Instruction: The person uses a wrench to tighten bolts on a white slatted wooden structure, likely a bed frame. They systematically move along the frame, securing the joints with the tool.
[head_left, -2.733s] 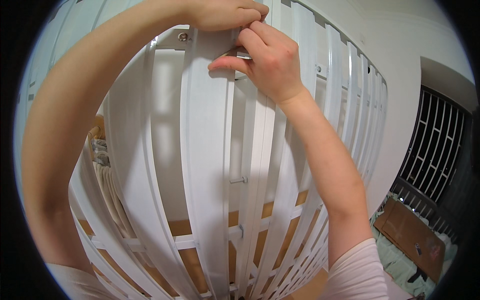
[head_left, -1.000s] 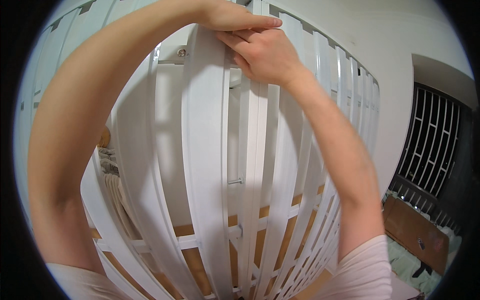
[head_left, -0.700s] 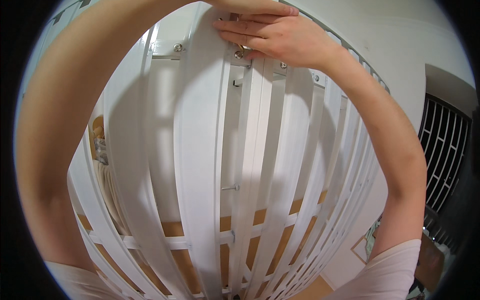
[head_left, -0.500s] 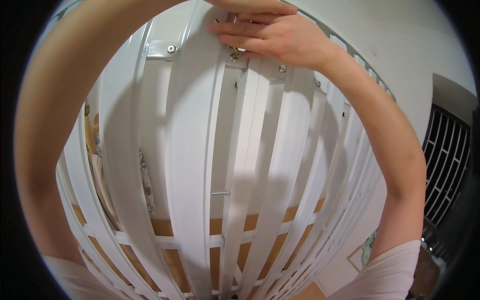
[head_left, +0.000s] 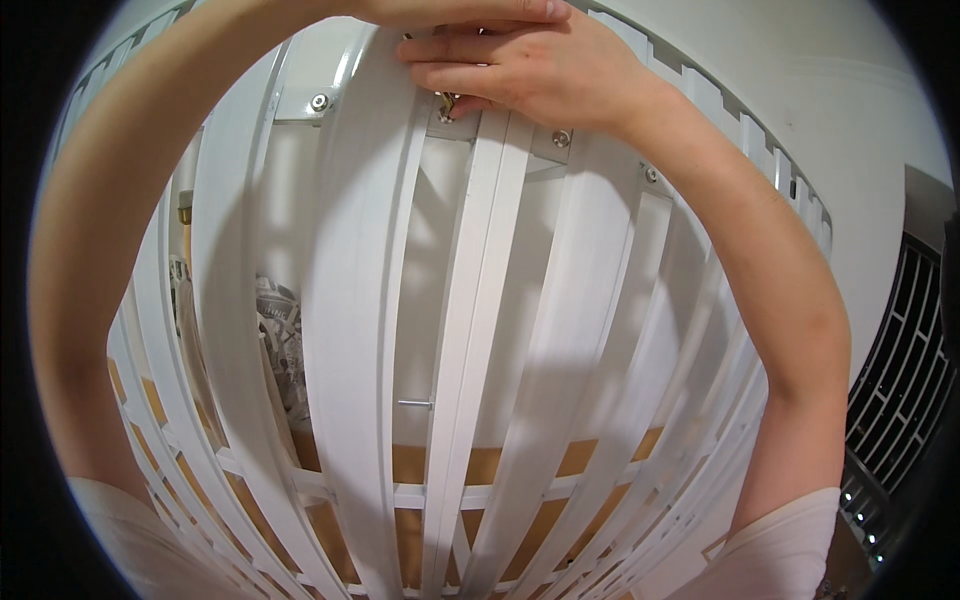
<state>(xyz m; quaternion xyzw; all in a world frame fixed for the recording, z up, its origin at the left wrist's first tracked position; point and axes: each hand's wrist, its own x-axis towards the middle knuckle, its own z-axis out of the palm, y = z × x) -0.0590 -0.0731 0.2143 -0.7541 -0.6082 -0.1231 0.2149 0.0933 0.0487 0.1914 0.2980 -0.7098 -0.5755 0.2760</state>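
In the head view both my hands are at the top of a white slatted frame. My right hand reaches in from the right, fingers pointing left and closed around a thin brass-coloured hex key, mostly hidden by the fingers. Its lower end meets a round bolt head on a white bracket beside a narrow upright bar. My left hand lies over the right one, its fingertips by the right knuckles; its grip is hidden. Lower down, a long bolt sticks out sideways from the bar.
More bolted brackets join the slats to either side. Behind the slats are crumpled patterned cloth and a brown surface. At far right is a dark opening with a white grille.
The view has shifted, and the slats appear slightly lower and farther left. Both hands stay at the same bolt, with the brass-coloured key still at its head.
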